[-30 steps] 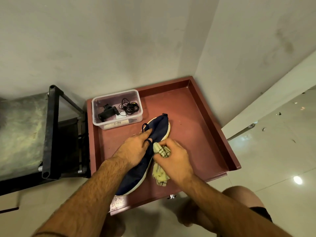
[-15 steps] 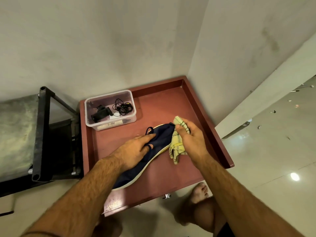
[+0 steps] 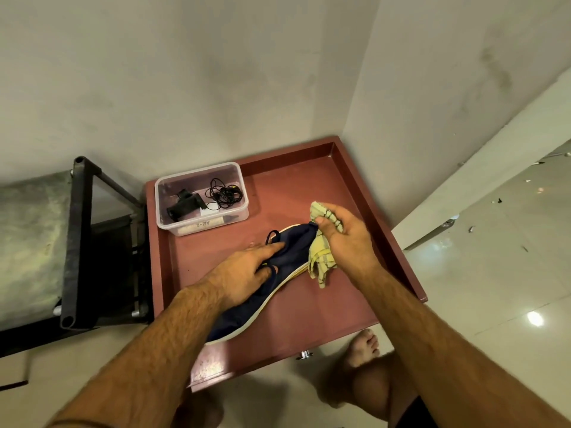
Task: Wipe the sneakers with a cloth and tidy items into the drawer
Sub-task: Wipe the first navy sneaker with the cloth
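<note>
A navy sneaker (image 3: pixel 290 251) with a white sole lies on its side in the open reddish-brown drawer (image 3: pixel 309 193). My left hand (image 3: pixel 244 273) presses flat on the shoe's upper, fingers stretched toward the toe. At the shoe's toe end, my right hand (image 3: pixel 346 239) grips a crumpled yellow checked cloth (image 3: pixel 321 264), which hangs down beside the sole. Part of the shoe is hidden under my left hand and forearm.
A clear plastic box (image 3: pixel 202 197) with a black gadget, coiled black wire and a marker sits in the drawer's back left corner. A black metal frame (image 3: pixel 77 242) stands left of the drawer. Walls close in behind; my bare foot (image 3: pixel 364 347) is on the tiled floor.
My right hand carried the cloth from the middle of the shoe up to the toe end. The left hand stayed pressed on the shoe.
</note>
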